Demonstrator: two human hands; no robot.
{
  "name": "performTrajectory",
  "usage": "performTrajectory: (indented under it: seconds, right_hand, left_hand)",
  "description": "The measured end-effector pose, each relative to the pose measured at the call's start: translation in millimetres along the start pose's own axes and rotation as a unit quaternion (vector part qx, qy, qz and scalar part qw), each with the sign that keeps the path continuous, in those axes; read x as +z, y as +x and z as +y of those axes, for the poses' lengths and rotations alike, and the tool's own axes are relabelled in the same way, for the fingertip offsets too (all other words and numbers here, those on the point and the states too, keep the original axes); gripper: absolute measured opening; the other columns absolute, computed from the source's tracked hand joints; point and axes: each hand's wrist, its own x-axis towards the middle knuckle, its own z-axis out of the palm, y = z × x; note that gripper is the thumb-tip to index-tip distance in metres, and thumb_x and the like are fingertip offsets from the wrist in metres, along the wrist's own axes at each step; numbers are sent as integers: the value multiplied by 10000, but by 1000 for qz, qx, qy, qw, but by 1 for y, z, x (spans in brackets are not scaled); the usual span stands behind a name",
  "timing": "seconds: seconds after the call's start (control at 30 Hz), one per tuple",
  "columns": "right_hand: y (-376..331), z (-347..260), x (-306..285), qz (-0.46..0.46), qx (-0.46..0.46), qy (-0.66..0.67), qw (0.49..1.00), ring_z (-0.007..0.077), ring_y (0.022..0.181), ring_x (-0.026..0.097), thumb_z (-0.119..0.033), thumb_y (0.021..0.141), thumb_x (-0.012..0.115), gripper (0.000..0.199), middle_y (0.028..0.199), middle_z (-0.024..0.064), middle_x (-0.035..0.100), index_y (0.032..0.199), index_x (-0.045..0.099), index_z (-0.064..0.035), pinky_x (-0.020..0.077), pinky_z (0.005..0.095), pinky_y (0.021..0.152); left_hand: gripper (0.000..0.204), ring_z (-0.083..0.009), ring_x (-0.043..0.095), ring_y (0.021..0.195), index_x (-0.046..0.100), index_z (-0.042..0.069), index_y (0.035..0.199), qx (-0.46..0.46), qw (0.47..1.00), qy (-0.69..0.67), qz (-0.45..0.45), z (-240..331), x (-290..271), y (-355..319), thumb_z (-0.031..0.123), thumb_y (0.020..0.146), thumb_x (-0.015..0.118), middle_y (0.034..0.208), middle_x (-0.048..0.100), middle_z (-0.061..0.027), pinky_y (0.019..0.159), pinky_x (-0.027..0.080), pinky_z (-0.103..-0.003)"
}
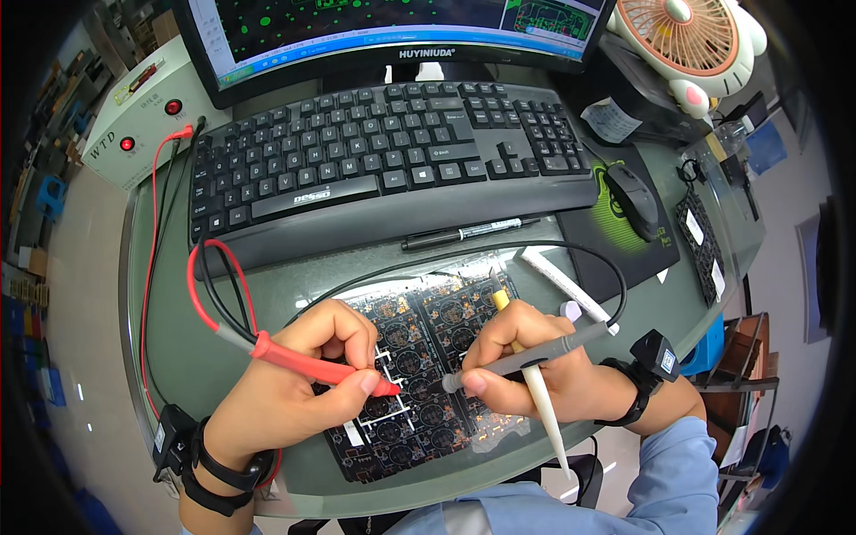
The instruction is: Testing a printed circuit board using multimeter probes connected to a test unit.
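Observation:
My left hand is closed round a red test probe, its tip over the left part of a black circuit board panel. In my right hand is a grey test probe, pointing down and left at the middle of the panel. The same hand also holds a slim yellow-and-white tool crosswise between its fingers. Both probe tips are close together; I cannot tell whether they touch the board. White marks run across the panel's left part. Copper-coloured pads and round outlines repeat over it.
Beyond the panel are a black marker, a black keyboard and a monitor. At left stands a white box with red and black leads. A mouse, a white strip and a small fan are at right.

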Motion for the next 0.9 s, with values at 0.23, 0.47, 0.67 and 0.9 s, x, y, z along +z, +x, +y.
performTrajectory:
  seconds: [0.23, 0.47, 0.67, 0.9]
  right_hand:
    - [3, 0, -1, -3, -59, -32, 998, 102, 561, 563, -77, 848, 717, 220, 662, 44, 580, 818, 505, -24, 421, 250, 486]
    - [3, -2, -5, -36, -36, -49, 998, 114, 614, 620, -104, 856, 718, 245, 754, 92, 672, 876, 484, -35, 457, 247, 530]
    - [3, -1, -5, -37, -33, -50, 998, 109, 614, 614, -99, 854, 722, 253, 757, 86, 671, 877, 478, -33, 457, 244, 532]
    - [3, -1, 0, -1, -39, -17, 999, 110, 570, 544, -100, 844, 723, 237, 718, 45, 536, 812, 497, -37, 407, 261, 487]
  left_hand:
    - [188, -69, 467, 809, 460, 48, 917, 12, 1000, 7, 4, -2, 1, 1, 67, 867, 641, 948, 480, -38, 706, 430, -225]
    - [174, -65, 473, 804, 461, 48, 914, 10, 1000, -6, 5, -2, 2, 1, 55, 869, 629, 940, 480, -36, 700, 432, -221]
    - [165, -61, 476, 797, 463, 46, 909, 6, 1000, 1, 2, -1, 2, 1, 50, 869, 623, 928, 479, -31, 690, 430, -219]
    - [166, -74, 468, 797, 467, 47, 896, 18, 1000, 4, 5, -2, 3, 2, 49, 859, 628, 926, 480, -35, 695, 425, -227]
